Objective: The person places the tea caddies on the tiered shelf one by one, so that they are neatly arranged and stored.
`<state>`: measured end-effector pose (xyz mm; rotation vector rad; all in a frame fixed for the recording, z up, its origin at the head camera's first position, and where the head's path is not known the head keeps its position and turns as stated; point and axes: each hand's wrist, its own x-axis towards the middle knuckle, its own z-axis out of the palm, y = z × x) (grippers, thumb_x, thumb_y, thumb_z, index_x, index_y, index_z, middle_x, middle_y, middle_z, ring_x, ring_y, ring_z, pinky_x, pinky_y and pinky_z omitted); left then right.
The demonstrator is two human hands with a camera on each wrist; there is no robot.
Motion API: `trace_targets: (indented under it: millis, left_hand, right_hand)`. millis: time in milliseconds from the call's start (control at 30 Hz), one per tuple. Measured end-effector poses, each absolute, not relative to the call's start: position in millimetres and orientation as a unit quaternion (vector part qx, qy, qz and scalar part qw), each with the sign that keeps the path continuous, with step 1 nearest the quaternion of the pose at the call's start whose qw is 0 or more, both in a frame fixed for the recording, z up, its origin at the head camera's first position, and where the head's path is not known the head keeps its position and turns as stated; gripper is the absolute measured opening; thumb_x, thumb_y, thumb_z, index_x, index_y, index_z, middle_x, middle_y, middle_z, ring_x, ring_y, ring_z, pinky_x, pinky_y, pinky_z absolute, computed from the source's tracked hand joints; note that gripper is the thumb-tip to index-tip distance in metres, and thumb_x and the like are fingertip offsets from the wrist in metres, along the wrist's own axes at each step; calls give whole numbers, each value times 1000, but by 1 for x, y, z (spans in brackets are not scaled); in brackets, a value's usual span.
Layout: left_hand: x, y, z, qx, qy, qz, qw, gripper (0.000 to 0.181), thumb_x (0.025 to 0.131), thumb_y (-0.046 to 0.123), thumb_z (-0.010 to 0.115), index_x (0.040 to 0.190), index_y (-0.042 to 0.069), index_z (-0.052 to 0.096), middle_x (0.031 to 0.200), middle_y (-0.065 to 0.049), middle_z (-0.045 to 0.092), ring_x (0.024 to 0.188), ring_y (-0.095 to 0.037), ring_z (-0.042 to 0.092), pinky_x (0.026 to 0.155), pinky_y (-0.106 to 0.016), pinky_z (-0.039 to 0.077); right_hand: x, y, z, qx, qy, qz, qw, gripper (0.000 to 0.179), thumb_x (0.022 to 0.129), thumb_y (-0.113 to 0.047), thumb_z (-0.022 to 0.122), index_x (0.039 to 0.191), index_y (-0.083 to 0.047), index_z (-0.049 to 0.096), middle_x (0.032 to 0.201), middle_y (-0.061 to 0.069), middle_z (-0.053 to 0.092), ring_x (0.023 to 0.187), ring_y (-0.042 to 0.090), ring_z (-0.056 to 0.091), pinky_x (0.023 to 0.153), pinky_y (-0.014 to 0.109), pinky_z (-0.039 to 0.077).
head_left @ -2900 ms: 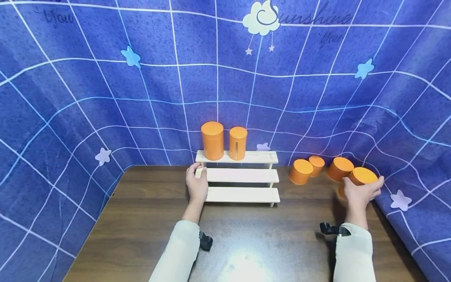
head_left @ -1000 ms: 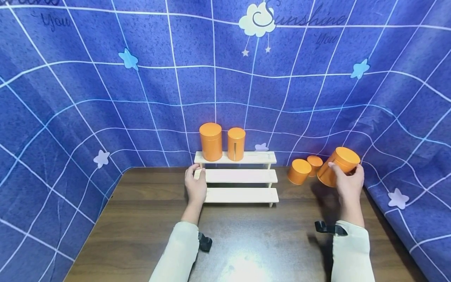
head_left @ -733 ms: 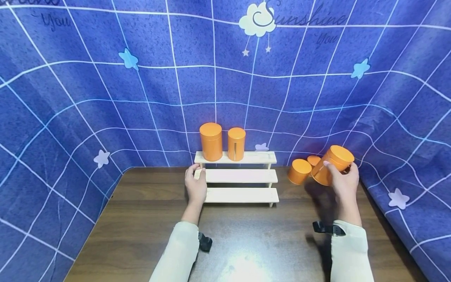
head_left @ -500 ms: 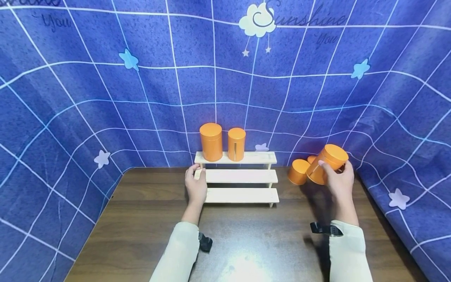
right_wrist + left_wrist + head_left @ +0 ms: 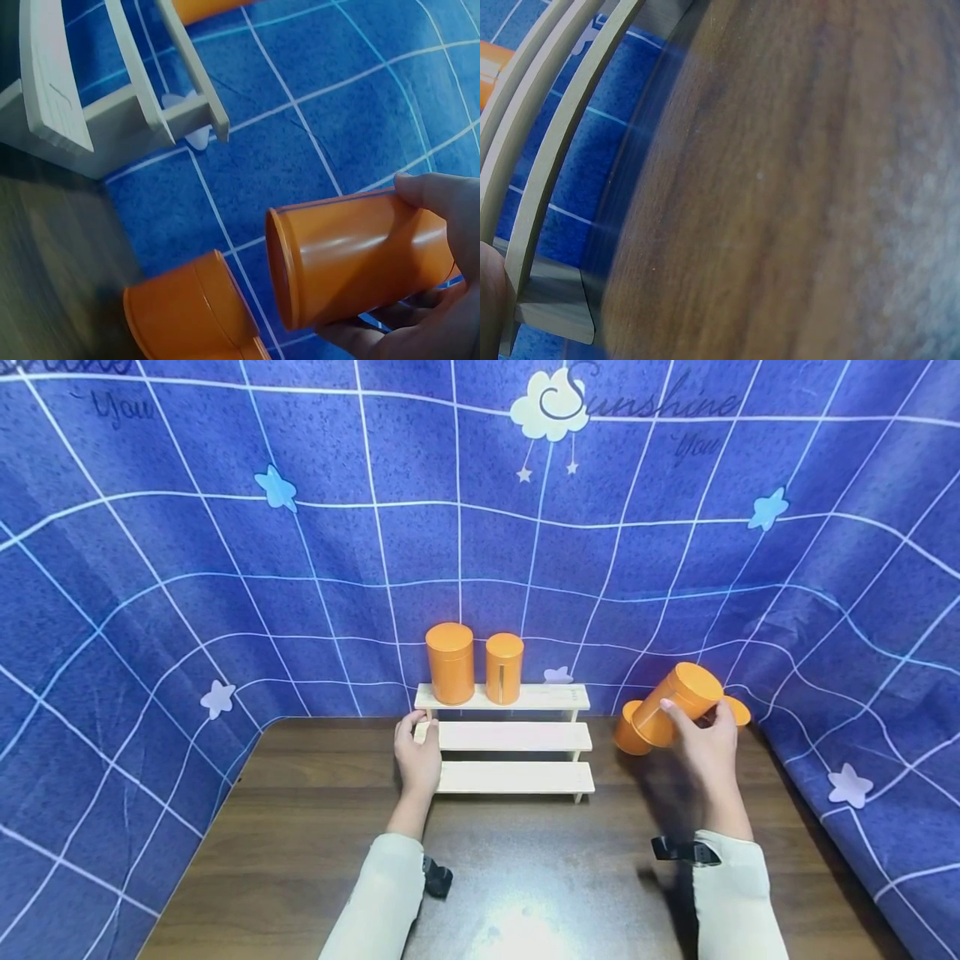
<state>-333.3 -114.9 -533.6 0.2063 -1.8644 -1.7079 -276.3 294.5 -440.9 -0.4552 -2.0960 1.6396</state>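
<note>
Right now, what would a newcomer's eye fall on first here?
Probably the tilted orange canister, held by the right hand at the right of the head view. Next come two upright orange canisters atop the pale stepped stand, near the middle. Behind them hangs a blue gridded cloth.

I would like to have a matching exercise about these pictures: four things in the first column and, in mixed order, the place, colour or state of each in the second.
Column one:
1. left hand
2. orange can in the right hand
3. wider can
4. cloth backdrop

Column two:
A. upright on the top tier, beside a narrower can
B. blue with pale lines
C. at the left end of the wooden stand
D. tilted

Right pairs: 1-C, 2-D, 3-A, 4-B.
</note>
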Motion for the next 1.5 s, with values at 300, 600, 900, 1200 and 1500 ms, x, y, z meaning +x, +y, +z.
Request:
trace_targets:
  millis: [300,600,900,1200,1500]
  left_hand:
    - [-332,-114,-533,74,-700,-641,305,24,97,0,68,120,-2,70,118,-23,64,126,-36,58,121,-51,38]
    - [-333,-115,-532,72,-697,-643,308,23,97,0,68,120,-2,70,117,-23,64,125,-37,58,121,-50,39]
    - [-334,-115,-533,67,-697,-644,309,23,97,0,68,120,-3,69,117,-24,64,126,-37,58,121,-48,39]
    - [-335,-112,-533,70,-699,-641,308,23,97,0,67,120,-2,69,118,-23,64,126,-36,58,121,-49,39]
    - [-333,-114,-534,73,-698,-645,303,23,97,1,67,120,-1,69,118,-22,63,127,-35,58,121,-49,38]
  right_hand:
    - [-278,279,-440,-122,-760,604,205,68,91,-33,84,150,-18,52,145,4,64,125,3,60,108,17,50]
    - [-280,261,-438,-83,-733,632,236,65,88,-17,87,145,-17,56,139,2,68,120,2,64,100,11,52]
    - [-278,239,-436,-27,-729,637,249,61,89,-8,84,143,-12,57,134,3,71,116,-1,67,98,11,54]
    - [-278,225,-436,7,-718,659,224,64,91,-5,82,147,-12,54,146,12,66,126,5,65,100,13,54]
    - [-283,206,-442,61,-735,640,213,72,91,-1,80,154,-5,46,145,14,63,124,-1,63,105,12,51]
